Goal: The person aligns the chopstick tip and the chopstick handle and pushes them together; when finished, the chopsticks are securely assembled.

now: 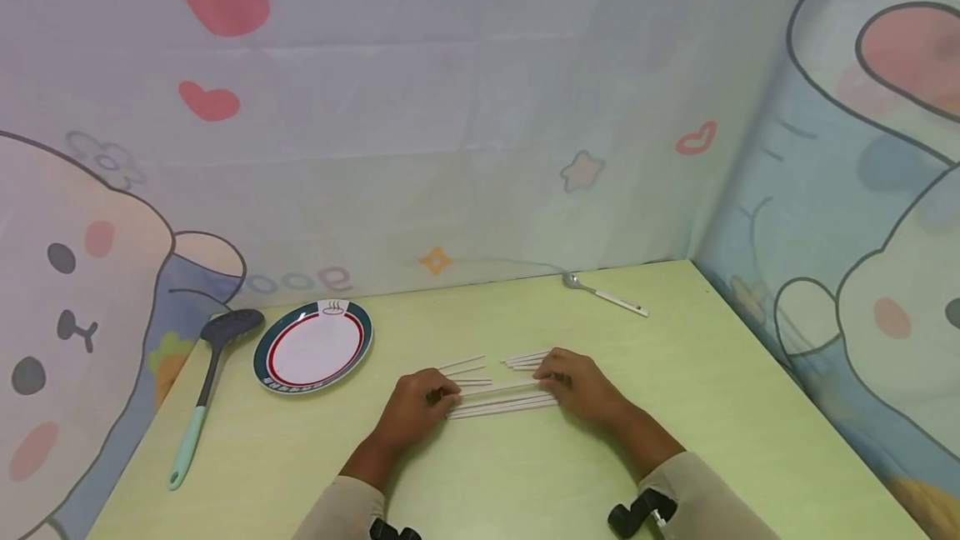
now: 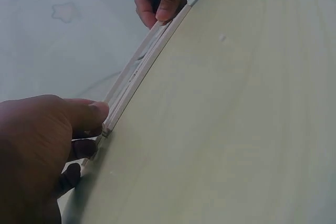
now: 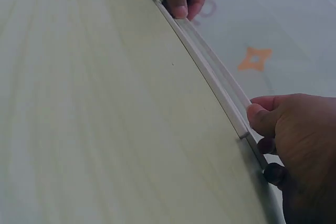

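Observation:
Between them, my left hand (image 1: 416, 405) and right hand (image 1: 583, 387) pinch a thin white stick (image 1: 501, 390), one hand at each end. In the left wrist view this stick (image 2: 128, 66) runs from my left thumb and forefinger to the other hand's fingertips. The right wrist view shows the same stick (image 3: 218, 62) just above the tabletop. Close in front of it, several more white sticks (image 1: 502, 409) lie side by side on the table. Behind the hands are two looser groups, the left sticks (image 1: 465, 369) slightly spread and the right sticks (image 1: 523, 358) partly hidden by the right hand.
Left of the hands sits a round plate (image 1: 315, 348) with a dark green rim. Beyond it lies a slotted turner (image 1: 210, 369) with a mint handle. A small spoon (image 1: 607, 298) rests at the back right. A printed cloth (image 1: 480, 107) hangs behind the yellow table (image 1: 750, 440).

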Demonstrator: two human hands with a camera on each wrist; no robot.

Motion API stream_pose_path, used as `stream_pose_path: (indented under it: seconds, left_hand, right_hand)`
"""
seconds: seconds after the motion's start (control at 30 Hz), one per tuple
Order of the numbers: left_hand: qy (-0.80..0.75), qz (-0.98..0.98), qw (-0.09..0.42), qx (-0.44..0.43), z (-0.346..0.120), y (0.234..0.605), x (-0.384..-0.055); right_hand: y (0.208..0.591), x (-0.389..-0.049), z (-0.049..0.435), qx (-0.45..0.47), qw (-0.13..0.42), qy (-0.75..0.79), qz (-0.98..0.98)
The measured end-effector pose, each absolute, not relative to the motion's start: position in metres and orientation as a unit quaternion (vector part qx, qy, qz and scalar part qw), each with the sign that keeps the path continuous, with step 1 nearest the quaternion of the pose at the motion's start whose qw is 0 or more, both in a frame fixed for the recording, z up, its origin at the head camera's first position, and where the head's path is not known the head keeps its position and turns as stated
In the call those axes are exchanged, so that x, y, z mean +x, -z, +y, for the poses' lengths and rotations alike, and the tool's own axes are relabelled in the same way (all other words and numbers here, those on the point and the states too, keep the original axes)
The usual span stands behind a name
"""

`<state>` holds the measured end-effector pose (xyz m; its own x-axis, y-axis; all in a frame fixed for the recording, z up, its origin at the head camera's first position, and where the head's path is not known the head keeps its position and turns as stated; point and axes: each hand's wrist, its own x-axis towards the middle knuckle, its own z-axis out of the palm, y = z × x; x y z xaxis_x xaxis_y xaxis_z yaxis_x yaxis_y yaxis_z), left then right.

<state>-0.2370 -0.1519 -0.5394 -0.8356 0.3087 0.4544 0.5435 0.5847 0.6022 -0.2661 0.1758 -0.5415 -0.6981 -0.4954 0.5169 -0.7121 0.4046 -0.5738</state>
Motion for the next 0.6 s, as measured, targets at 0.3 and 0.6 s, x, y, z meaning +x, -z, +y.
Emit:
stream_pose_path:
  seconds: [0.3, 0.6]
  left_hand:
    - [0.362, -0.885, 0.128, -0.262, -0.1528, 0.5397, -0.2387]
    - [0.375, -0.881, 0.12, -0.262, -0.1535, 0.5391, -0.2362]
  right_hand:
    - [0.5445, -0.2688, 0.1821, 0.381, 0.102, -0.421, -0.817]
    - [0.5423, -0.2646, 0.1815, 0.381, 0.1, -0.43, -0.812]
